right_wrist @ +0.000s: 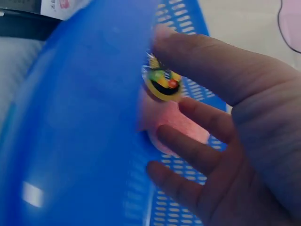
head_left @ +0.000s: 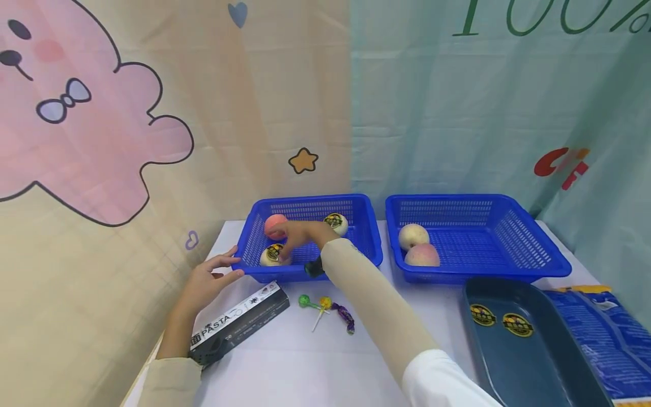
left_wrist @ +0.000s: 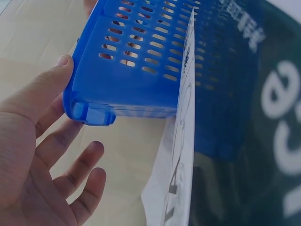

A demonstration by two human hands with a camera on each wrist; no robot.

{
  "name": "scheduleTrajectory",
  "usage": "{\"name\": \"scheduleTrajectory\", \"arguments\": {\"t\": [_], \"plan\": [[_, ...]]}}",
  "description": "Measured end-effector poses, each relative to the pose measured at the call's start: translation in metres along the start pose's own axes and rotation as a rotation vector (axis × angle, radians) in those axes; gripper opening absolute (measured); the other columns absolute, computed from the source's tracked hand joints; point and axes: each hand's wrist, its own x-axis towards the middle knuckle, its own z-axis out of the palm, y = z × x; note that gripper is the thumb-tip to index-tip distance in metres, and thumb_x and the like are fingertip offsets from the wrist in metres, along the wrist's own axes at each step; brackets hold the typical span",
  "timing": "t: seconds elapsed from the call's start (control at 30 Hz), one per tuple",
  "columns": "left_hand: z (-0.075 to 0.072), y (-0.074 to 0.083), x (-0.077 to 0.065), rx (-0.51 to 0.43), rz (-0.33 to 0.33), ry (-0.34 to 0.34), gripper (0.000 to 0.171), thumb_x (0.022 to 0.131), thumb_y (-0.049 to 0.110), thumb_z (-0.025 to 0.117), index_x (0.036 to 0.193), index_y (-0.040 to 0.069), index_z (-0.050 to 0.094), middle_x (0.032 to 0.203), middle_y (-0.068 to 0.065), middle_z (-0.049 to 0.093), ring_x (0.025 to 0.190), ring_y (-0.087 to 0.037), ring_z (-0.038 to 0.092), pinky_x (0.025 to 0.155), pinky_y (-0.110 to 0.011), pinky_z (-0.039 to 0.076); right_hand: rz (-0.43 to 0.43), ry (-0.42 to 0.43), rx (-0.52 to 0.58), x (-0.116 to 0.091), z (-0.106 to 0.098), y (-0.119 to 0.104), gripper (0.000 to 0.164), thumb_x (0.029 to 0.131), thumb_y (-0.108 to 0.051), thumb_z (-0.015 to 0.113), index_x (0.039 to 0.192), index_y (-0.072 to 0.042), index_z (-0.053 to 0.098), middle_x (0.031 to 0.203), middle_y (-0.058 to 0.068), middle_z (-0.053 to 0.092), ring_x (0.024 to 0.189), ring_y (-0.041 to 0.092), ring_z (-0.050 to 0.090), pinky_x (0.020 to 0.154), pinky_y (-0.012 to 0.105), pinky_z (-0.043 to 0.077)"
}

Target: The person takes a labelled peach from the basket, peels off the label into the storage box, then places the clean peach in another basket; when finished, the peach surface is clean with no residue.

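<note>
On my feed, the stickered pale fruit [head_left: 267, 260] sits in the left blue basket [head_left: 285, 276], just beside a pink fruit [head_left: 274, 224]. My right hand [head_left: 299, 233] is spread wide over both; I can't tell how firmly it touches. My left hand [head_left: 204, 287], fingers loosely apart, rests against the basket's corner. Nearer on the worktop [head_left: 305, 367] lie a pasta box [head_left: 239, 322], two lollipops [head_left: 305, 301] and a wrapped candy [head_left: 346, 319].
</note>
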Motion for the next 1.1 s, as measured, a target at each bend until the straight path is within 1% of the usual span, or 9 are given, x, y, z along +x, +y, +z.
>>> {"name": "scheduleTrajectory", "arguments": {"t": [0.17,0.27,0.4,0.57,0.7,0.8,0.9,1.0,1.1], "plan": [[0.001,-0.002,0.000,0.003,-0.006,-0.011,0.033,0.093,0.026,0.077,0.119,0.006,0.073,0.146,-0.006,0.054,0.132,-0.034,0.051,0.079,-0.022,0.050,0.034,-0.053,-0.115,0.010,0.014,0.005,0.073,0.091,-0.017,0.078,0.155,-0.023,0.043,0.153,0.004,0.046,0.138,0.024,0.043,0.113,0.047,0.036],[0.002,-0.002,-0.002,0.002,-0.005,-0.011,0.033,0.092,0.025,0.077,0.118,0.005,0.073,0.145,-0.008,0.054,0.132,-0.036,0.051,0.078,-0.023,0.050,0.053,-0.030,-0.163,0.011,0.022,0.005,0.067,0.090,-0.017,0.079,0.150,-0.024,0.050,0.145,0.000,0.053,0.130,0.021,0.049,0.110,0.043,0.040],[0.001,-0.001,-0.001,0.008,-0.014,-0.004,0.034,0.093,0.025,0.077,0.119,0.004,0.072,0.146,-0.008,0.054,0.132,-0.036,0.050,0.079,-0.023,0.050,0.033,0.024,-0.186,0.014,0.026,0.006,0.060,0.089,-0.016,0.080,0.144,-0.020,0.055,0.132,-0.001,0.061,0.119,0.017,0.055,0.106,0.037,0.044],[0.001,0.000,0.001,0.005,-0.015,0.001,0.035,0.093,0.027,0.077,0.120,0.006,0.072,0.147,-0.008,0.053,0.132,-0.036,0.050,0.079,-0.023,0.050,0.007,0.054,-0.201,0.017,0.025,0.008,0.054,0.089,-0.020,0.081,0.137,-0.017,0.058,0.121,-0.001,0.063,0.109,0.014,0.058,0.099,0.030,0.048],[0.002,-0.001,0.001,-0.007,0.003,-0.002,0.033,0.092,0.024,0.078,0.118,0.004,0.073,0.146,-0.010,0.054,0.131,-0.037,0.051,0.077,-0.023,0.050,-0.002,0.053,-0.214,0.014,0.023,0.010,0.054,0.088,-0.021,0.081,0.136,-0.015,0.058,0.119,-0.002,0.063,0.108,0.013,0.058,0.097,0.028,0.048],[0.001,0.000,0.001,-0.003,0.008,0.002,0.032,0.092,0.023,0.078,0.117,0.004,0.073,0.145,-0.010,0.054,0.131,-0.037,0.051,0.077,-0.023,0.050,-0.008,0.071,-0.206,0.005,0.015,0.010,0.060,0.085,-0.021,0.082,0.138,-0.017,0.056,0.120,-0.003,0.061,0.108,0.013,0.057,0.096,0.028,0.048],[-0.001,0.000,0.001,0.018,-0.001,0.000,0.034,0.092,0.027,0.077,0.119,0.005,0.072,0.146,-0.009,0.054,0.131,-0.037,0.051,0.079,-0.023,0.049,-0.035,0.112,-0.155,-0.013,-0.002,0.009,0.065,0.082,-0.022,0.083,0.139,-0.019,0.053,0.120,-0.004,0.060,0.106,0.014,0.056,0.092,0.028,0.049],[-0.001,0.000,0.002,0.024,-0.002,-0.008,0.036,0.093,0.028,0.077,0.120,0.005,0.072,0.147,-0.009,0.053,0.132,-0.038,0.050,0.079,-0.022,0.049,-0.087,0.166,-0.126,-0.040,-0.021,0.008,0.065,0.081,-0.023,0.084,0.138,-0.021,0.053,0.121,-0.004,0.059,0.106,0.015,0.056,0.088,0.028,0.050],[-0.001,-0.001,0.004,0.009,0.017,-0.001,0.035,0.092,0.025,0.078,0.119,0.003,0.072,0.146,-0.010,0.054,0.132,-0.038,0.050,0.077,-0.020,0.049,-0.147,0.214,-0.129,-0.075,-0.041,0.006,0.066,0.081,-0.022,0.083,0.139,-0.019,0.052,0.125,-0.003,0.057,0.108,0.015,0.055,0.089,0.028,0.050]]}}
